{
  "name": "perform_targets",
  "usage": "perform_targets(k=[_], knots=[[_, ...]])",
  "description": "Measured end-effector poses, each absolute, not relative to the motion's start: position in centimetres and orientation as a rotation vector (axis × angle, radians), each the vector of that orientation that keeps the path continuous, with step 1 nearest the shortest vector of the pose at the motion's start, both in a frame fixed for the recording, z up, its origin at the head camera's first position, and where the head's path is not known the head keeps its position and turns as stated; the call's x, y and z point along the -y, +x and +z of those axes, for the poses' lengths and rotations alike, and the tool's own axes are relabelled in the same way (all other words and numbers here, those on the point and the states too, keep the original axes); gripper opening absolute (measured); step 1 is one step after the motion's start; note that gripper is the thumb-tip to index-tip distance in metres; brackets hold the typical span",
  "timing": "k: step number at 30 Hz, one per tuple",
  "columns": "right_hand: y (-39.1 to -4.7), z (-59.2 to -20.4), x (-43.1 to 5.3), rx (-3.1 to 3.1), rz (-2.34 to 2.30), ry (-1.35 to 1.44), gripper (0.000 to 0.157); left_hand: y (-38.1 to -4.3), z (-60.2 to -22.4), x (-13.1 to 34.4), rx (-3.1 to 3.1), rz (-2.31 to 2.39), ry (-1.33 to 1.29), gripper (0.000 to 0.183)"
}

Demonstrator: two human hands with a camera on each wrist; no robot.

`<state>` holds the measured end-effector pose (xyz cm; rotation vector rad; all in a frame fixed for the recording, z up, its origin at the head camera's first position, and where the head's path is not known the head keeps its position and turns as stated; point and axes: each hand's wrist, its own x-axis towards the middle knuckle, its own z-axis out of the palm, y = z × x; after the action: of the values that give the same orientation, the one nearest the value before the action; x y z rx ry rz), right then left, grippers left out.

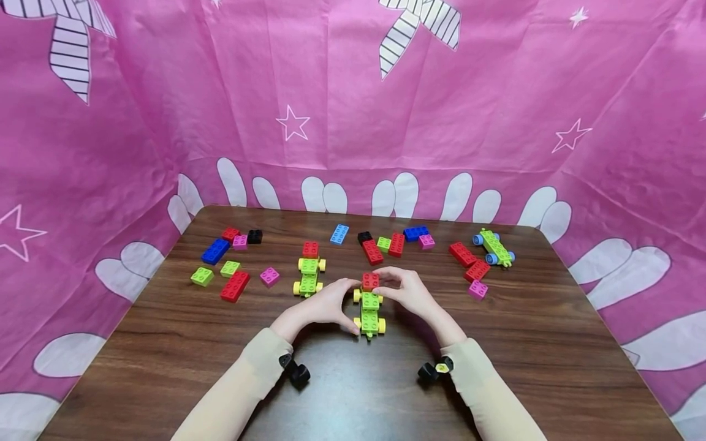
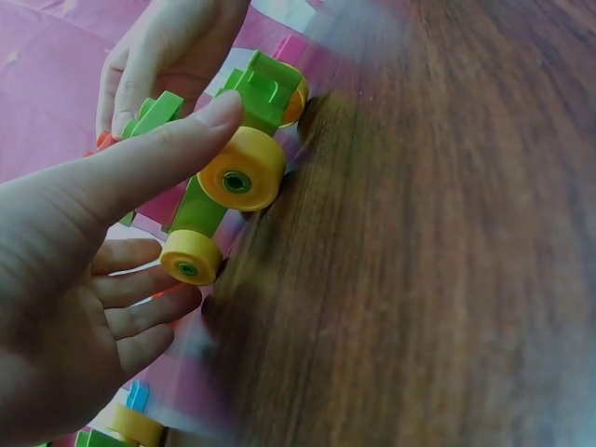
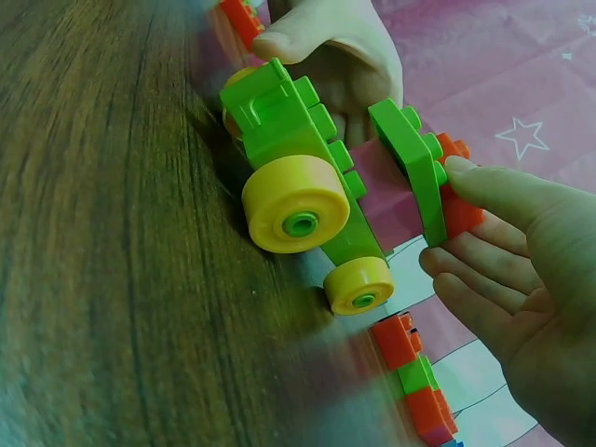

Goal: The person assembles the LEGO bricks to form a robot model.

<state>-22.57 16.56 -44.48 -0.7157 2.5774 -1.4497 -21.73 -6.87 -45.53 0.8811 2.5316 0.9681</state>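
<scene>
A green toy car (image 1: 369,320) with yellow wheels stands on the table between both hands. In the right wrist view, a pink brick (image 3: 387,197) rises from its chassis, with a green brick (image 3: 412,173) on that and a red brick (image 3: 460,200) on top. My left hand (image 1: 329,302) holds the car's left side, its thumb (image 2: 177,149) by the rear wheel and its fingers near the front wheel. My right hand (image 1: 410,294) pinches the red brick between thumb and fingers. A similar car (image 1: 309,283), topped with a red brick (image 1: 311,249), stands beyond my left hand.
Loose bricks lie at the left, including a long red brick (image 1: 235,286) and a blue brick (image 1: 215,251). More lie along the back, with a light blue brick (image 1: 339,234). At the right are red bricks (image 1: 477,271) and a green chassis (image 1: 495,247) with blue wheels.
</scene>
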Motion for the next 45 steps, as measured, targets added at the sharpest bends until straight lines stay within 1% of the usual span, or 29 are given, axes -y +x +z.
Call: perform_targets(k=[11, 18, 21, 29, 38, 45], knots=[[-22.7, -44.6, -17.2, -2.614, -1.465, -0.675, 0.037, -21.7, -45.6, 6.5, -2.550, 0.988, 0.896, 0.087], [-20.7, -40.8, -17.1, -2.617, -1.457, -0.650, 0.037, -21.8, -45.8, 5.5, -2.555, 1.010, 0.926, 0.083], [-21.0, -40.9, -17.8, -2.623, -1.473, -0.652, 0.037, -22.0, -45.8, 5.0, -2.552, 1.021, 0.930, 0.083], [-23.1, -44.0, -20.8, -2.687, -1.463, -0.621, 0.040, -22.1, -45.7, 3.2, -2.552, 1.001, 0.905, 0.081], [-23.5, -44.5, -23.0, -2.734, -1.447, -0.599, 0.041, -22.2, -45.8, 0.9, -2.559, 0.933, 0.888, 0.080], [-23.8, -44.1, -24.0, -2.748, -1.426, -0.495, 0.044, -23.0, -45.7, -0.7, -2.579, 0.866, 0.896, 0.081]])
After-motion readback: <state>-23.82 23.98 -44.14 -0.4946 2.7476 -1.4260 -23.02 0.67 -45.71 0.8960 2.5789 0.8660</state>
